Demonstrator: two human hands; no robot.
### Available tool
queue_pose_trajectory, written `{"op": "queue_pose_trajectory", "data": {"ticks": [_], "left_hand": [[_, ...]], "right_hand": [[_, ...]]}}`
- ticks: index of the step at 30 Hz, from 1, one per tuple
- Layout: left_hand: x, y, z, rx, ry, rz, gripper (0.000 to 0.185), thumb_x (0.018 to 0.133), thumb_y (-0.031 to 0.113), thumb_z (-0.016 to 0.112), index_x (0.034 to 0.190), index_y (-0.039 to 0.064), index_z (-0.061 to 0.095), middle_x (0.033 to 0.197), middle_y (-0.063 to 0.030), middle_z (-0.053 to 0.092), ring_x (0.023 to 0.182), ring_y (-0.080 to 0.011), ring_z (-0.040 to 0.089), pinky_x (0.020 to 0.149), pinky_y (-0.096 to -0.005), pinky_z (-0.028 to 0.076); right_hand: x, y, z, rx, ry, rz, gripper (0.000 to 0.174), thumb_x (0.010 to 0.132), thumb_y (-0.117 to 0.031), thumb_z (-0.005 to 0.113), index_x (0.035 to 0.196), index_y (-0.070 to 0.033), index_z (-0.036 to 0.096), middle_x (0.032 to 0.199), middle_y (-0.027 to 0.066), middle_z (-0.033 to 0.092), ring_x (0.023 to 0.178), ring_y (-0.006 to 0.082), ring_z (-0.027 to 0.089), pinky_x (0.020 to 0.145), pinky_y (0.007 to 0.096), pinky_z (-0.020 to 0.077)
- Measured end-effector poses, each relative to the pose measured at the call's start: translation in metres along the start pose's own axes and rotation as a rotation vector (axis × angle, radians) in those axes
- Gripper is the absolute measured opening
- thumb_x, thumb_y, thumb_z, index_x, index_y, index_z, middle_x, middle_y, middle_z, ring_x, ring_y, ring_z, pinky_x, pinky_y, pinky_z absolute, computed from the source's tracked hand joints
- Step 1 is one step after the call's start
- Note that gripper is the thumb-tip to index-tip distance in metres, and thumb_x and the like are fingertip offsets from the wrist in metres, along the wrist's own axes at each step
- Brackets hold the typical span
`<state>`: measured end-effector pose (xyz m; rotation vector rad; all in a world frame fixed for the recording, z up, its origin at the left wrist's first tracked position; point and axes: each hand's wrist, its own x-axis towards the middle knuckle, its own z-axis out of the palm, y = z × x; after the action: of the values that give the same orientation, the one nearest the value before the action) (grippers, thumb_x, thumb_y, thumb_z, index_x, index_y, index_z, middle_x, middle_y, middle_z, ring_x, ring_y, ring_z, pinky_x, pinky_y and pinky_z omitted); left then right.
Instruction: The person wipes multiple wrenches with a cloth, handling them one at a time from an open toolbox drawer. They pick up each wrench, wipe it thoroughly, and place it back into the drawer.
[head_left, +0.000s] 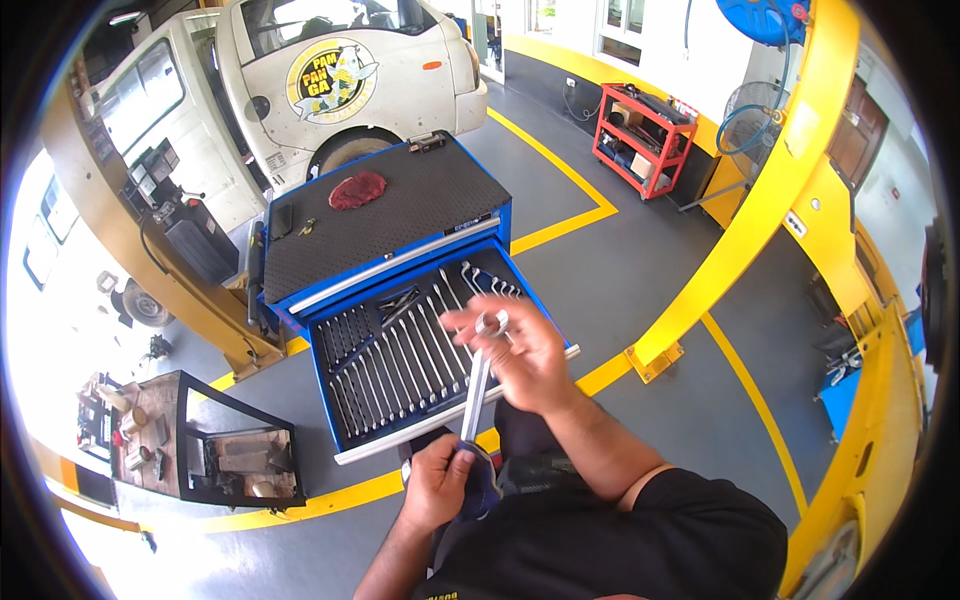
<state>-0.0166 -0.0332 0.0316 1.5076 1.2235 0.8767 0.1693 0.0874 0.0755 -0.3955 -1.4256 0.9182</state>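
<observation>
A large chrome wrench (474, 397) stands upright in front of my body, its ring end uppermost. My left hand (439, 480) grips its lower end together with a dark blue cloth (480, 491), which hides that end. Up at the ring, my right hand (529, 352) is blurred; a finger crosses the shank just below the ring while other fingers spread apart. Beyond both hands, an open drawer (375, 448) of a blue tool cabinet (504, 225) holds rows of combination wrenches (390, 364). Offset ring wrenches (487, 279) lie at its far right, partly behind my right hand.
On the cabinet's black top mat (427, 199) lie a crumpled red cloth (358, 190), a phone (281, 221) and keys (307, 226). A white truck (352, 75) stands behind. Yellow lift posts (720, 247) flank me. A red trolley (645, 139) and a black-framed bench (180, 450) stand farther out.
</observation>
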Motion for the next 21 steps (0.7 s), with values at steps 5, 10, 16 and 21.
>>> {"op": "queue_pose_trajectory", "data": {"ticks": [5, 10, 16, 21], "left_hand": [[-0.010, -0.009, -0.002, -0.220, -0.187, 0.060, 0.015, 0.103, 0.012, 0.060, 0.103, -0.002, 0.067, 0.086, -0.0051, 0.069, 0.075, -0.0093, 0.059, 0.071, -0.0273, 0.050], [-0.016, -0.029, -0.009, -0.405, -0.206, 0.053, 0.018, 0.105, 0.015, 0.060, 0.099, -0.001, 0.067, 0.084, -0.0035, 0.068, 0.078, -0.0073, 0.058, 0.074, -0.0257, 0.049], [-0.015, -0.051, -0.017, -0.447, -0.240, -0.184, 0.017, 0.103, 0.004, 0.060, 0.117, -0.002, 0.062, 0.100, -0.0025, 0.066, 0.092, -0.0083, 0.060, 0.085, -0.0250, 0.050], [-0.012, -0.070, -0.009, -0.269, -0.133, -0.200, 0.021, 0.095, -0.008, 0.059, 0.114, -0.004, 0.066, 0.100, -0.0037, 0.070, 0.092, -0.0098, 0.063, 0.085, -0.0267, 0.053]], "right_hand": [[0.000, 0.027, -0.032, -0.022, 0.188, 0.014, 0.036, 0.104, -0.012, 0.063, 0.138, -0.002, 0.054, 0.117, 0.0184, 0.074, 0.093, 0.0175, 0.069, 0.078, 0.0275, 0.0550], [-0.040, 0.081, -0.053, 0.192, 0.356, 0.581, 0.029, 0.100, -0.013, 0.069, 0.126, -0.005, 0.058, 0.105, 0.0086, 0.072, 0.068, 0.0067, 0.060, 0.055, 0.0215, 0.0454], [-0.069, 0.095, -0.069, 0.199, 0.463, 0.666, 0.026, 0.098, -0.008, 0.070, 0.121, -0.004, 0.059, 0.109, 0.0099, 0.071, 0.078, 0.0126, 0.068, 0.061, 0.0217, 0.0492], [-0.050, 0.051, -0.074, 0.200, 0.272, 0.425, 0.027, 0.095, -0.003, 0.071, 0.119, -0.005, 0.060, 0.111, 0.0108, 0.071, 0.092, 0.0178, 0.071, 0.075, 0.0261, 0.0543]]}}
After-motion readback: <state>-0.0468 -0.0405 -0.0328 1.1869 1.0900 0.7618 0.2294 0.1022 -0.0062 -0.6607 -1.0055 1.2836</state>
